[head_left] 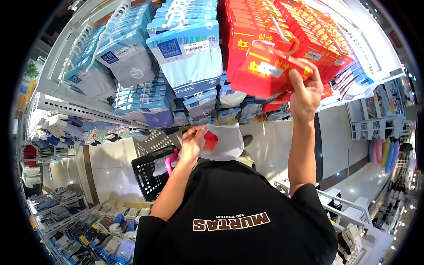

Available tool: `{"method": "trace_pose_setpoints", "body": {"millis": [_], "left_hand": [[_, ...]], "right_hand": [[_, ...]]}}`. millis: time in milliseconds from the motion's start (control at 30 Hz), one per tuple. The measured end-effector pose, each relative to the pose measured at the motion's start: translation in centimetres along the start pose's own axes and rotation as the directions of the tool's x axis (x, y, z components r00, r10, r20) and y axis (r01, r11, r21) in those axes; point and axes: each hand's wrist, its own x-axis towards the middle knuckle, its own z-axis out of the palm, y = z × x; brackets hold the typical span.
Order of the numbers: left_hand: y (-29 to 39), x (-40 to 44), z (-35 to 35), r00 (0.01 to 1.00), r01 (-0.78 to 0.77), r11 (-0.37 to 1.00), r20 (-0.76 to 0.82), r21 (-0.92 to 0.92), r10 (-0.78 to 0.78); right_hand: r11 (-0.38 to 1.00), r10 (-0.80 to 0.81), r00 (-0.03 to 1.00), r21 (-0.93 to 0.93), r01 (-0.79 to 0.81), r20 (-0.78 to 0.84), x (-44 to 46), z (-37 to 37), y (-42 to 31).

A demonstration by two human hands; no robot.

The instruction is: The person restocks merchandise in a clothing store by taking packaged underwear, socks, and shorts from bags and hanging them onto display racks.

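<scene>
My right hand [305, 90] is raised at the rack, thumb and fingers closed on the right edge of a red hanging packet [249, 73] with yellow print and a white label. A yellowish plastic hook [293, 45] rises from the packet's top. Lower down, in front of my chest, my left hand [193, 140] pinches the left edge of a pale grey, flat, soft-looking piece [227, 140] with a red patch [210, 140]; what kind of thing it is I cannot make out. Beside my left forearm is a black shopping basket [148, 170] with a pink handle [169, 162].
Rows of blue hanging packs [190, 66] fill the rack's left, and more red packs [309, 33] its right. A perforated metal rail [88, 112] runs along the left. Bins of packaged goods [106, 234] stand at lower left; swim rings [384, 154] stand far right.
</scene>
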Motion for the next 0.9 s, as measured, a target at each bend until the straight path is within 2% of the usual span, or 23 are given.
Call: {"method": "trace_pose_setpoints", "body": {"millis": [67, 200, 267, 333, 467, 500, 533, 600, 700, 733, 800, 833, 867, 900], "left_hand": [[0.3, -0.3, 0.1, 1.0, 0.023, 1.0, -0.001, -0.016, -0.023], [0.7, -0.5, 0.5, 0.999, 0.043, 0.998, 0.014, -0.037, -0.042], [1.4, -1.2, 0.2, 0.993, 0.095, 0.992, 0.075, -0.08, -0.089], [1.3, -1.3, 0.5, 0.994, 0.065, 0.995, 0.091, -0.079, -0.058], [2.6, -2.0, 0.8, 0.993, 0.088, 0.993, 0.08, -0.084, -0.081], [2.5, -2.1, 0.8, 0.993, 0.09, 0.989, 0.082, -0.115, -0.081], [2.5, -1.8, 0.9, 0.994, 0.082, 0.986, 0.09, -0.148, -0.069], [2.6, -1.8, 0.8, 0.989, 0.125, 0.979, 0.105, -0.161, -0.109], [3.2, -1.7, 1.0, 0.982, 0.149, 0.974, 0.144, -0.172, -0.124], [3.1, -1.6, 1.0, 0.98, 0.153, 0.974, 0.153, -0.167, -0.128], [2.9, -1.4, 1.1, 0.976, 0.163, 0.974, 0.171, -0.157, -0.135], [2.8, -1.4, 1.3, 0.976, 0.162, 0.976, 0.169, -0.145, -0.137], [2.6, -1.4, 1.9, 0.976, 0.16, 0.978, 0.167, -0.133, -0.137], [2.5, -1.4, 2.5, 0.977, 0.156, 0.98, 0.166, -0.123, -0.134]], "right_hand": [[0.999, -0.034, 0.999, 0.015, 0.034, 0.016, 1.8, 1.3, -0.5], [1.0, 0.019, 0.999, -0.026, -0.017, 0.046, 3.5, 3.1, 0.1], [0.991, -0.021, 1.0, -0.133, 0.023, 0.02, 3.5, 3.3, 0.8], [0.982, -0.054, 0.998, -0.183, 0.046, -0.041, 2.9, 3.5, 1.5], [0.959, -0.166, 0.986, -0.234, 0.161, -0.004, 0.9, 3.2, 2.4], [0.867, -0.136, 0.989, -0.489, 0.094, -0.051, -0.4, 2.9, 1.9], [0.876, -0.206, 0.978, -0.452, 0.169, -0.034, -1.2, 2.9, 2.2], [0.701, -0.346, 0.938, -0.662, 0.264, 0.007, -2.6, 2.4, 2.0], [0.806, -0.377, 0.926, -0.491, 0.331, 0.007, -6.1, 0.9, 2.5], [0.858, -0.285, 0.958, -0.437, 0.271, 0.035, -7.7, 0.9, 2.3], [0.884, 0.037, 0.971, -0.461, 0.078, 0.235, -10.6, 1.8, 1.2], [0.84, 0.24, 0.9, -0.542, -0.005, 0.365, -11.6, 1.9, 1.7], [0.859, 0.289, 0.785, -0.51, 0.04, 0.548, -12.9, 1.5, 3.9], [0.815, 0.431, 0.664, -0.579, 0.003, 0.611, -14.2, 1.5, 5.2]]}}
